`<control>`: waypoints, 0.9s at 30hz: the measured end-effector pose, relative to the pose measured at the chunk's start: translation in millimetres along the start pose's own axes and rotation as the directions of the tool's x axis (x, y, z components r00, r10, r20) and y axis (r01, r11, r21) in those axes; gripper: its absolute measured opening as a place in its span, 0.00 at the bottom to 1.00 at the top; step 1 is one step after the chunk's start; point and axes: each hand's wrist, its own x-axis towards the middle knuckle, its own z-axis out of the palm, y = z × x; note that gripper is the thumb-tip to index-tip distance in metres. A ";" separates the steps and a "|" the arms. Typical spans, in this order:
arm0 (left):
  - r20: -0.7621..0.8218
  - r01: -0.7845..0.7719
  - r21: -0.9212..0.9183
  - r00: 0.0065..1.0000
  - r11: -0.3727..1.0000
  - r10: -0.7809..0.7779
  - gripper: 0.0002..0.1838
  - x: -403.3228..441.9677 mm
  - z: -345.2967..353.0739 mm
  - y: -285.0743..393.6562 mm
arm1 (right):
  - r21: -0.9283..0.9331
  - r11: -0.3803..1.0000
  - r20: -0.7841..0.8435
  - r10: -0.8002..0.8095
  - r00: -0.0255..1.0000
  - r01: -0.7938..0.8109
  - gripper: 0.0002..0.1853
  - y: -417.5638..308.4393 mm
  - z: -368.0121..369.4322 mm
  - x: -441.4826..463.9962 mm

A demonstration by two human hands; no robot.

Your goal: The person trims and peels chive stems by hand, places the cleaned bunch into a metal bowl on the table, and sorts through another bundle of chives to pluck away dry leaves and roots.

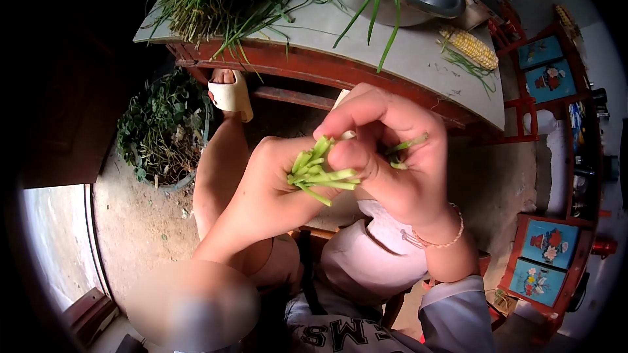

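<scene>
At the far left, a tub of wilted greens (pixel 163 132) sits on the floor (pixel 140 219). Next comes a heap of long green leaves (pixel 219 0) on the bench (pixel 418 68), some blades drooping over its edge.

In front of the body, the left hand (pixel 258 186) is pressed closed around a bunch of green stems (pixel 313 170), whose pale ends fan out past the thumb side. The bunch should weigh very little: crisp at the thick ends, yet easy to bruise or snap if squeezed hard, and liable to slide apart if damp. The best hold looks to be a loose wrap just behind the ends, with 1 stalk at a time taken between 2 fingertips.

The right hand (pixel 409 157) is partly curled, thumb and forefinger nearly together at the bunch's ends, seemingly pinching a pale tip. A few stalk pieces (pixel 412 144) are tucked in its bent fingers.

Beyond, on the bench, 1 metal bowl (pixel 392 13) has a few long blades over its rim; farther right, 1 corn cob (pixel 471 48) lies beside some green scraps (pixel 468 65).
</scene>
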 end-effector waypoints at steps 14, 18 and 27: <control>-0.006 -0.009 0.149 1.000 0.989 0.010 0.05 -0.6 1.5 6.5 | -0.097 0.983 -0.149 -0.166 0.975 0.153 0.05 3.8 5.3 -2.4; 0.007 0.026 0.107 1.000 0.994 -0.027 0.05 -1.4 1.3 5.4 | -0.033 0.992 -0.194 -0.125 0.973 0.121 0.05 6.7 8.6 -1.5; -0.012 0.141 -0.033 0.990 0.989 -0.141 0.02 -4.6 21.4 0.9 | -0.007 0.999 -0.185 0.044 0.982 -0.046 0.02 13.6 5.7 4.0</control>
